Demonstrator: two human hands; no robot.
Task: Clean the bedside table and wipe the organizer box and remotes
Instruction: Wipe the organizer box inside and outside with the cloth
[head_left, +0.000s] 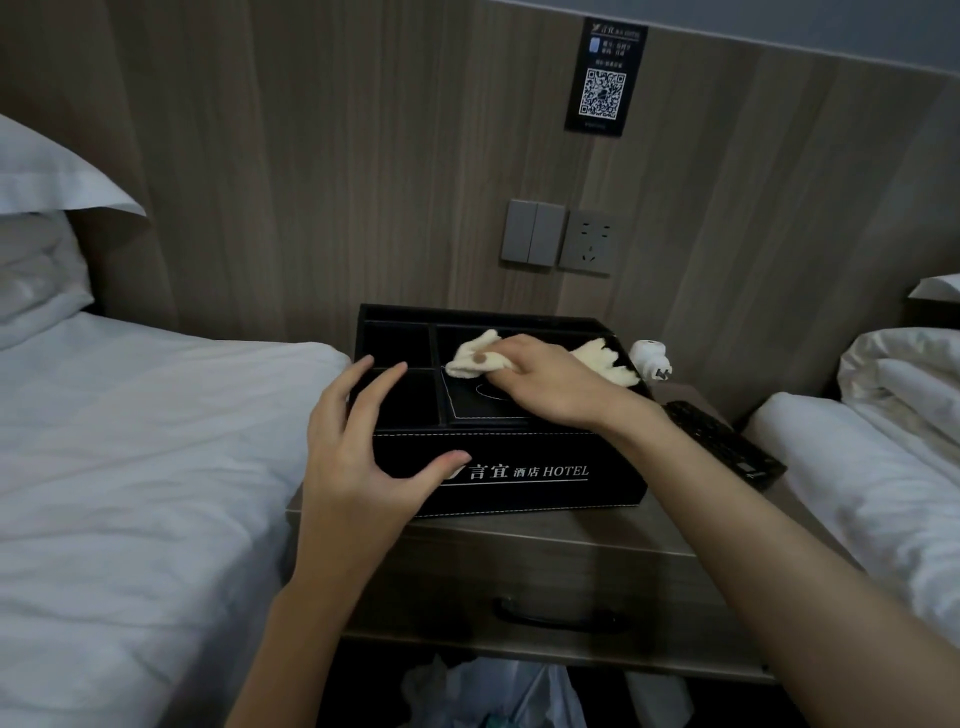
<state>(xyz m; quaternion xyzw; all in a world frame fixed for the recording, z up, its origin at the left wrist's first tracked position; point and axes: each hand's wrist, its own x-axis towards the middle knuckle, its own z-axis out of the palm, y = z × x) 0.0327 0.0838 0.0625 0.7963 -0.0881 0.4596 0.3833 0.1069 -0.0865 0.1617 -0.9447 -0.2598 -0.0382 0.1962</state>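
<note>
A black organizer box (519, 483) with white "HOTEL" lettering stands on the brown bedside table (545, 530). My left hand (358, 457) grips its front left corner, fingers over the rim and thumb on the front face. My right hand (550, 382) holds a cream cloth (475, 358) pressed onto the lid of the box's right compartment; another part of the cloth shows right of the wrist. A black remote (722, 441) lies on the table to the right of the box.
A white plug adapter (649, 358) sits behind the box's right corner. White beds flank the table, left bed (130, 467) and right bed (883, 467). Wall switches and a socket (561, 239) are above. The table has a drawer handle (556, 616); bags lie on the floor below.
</note>
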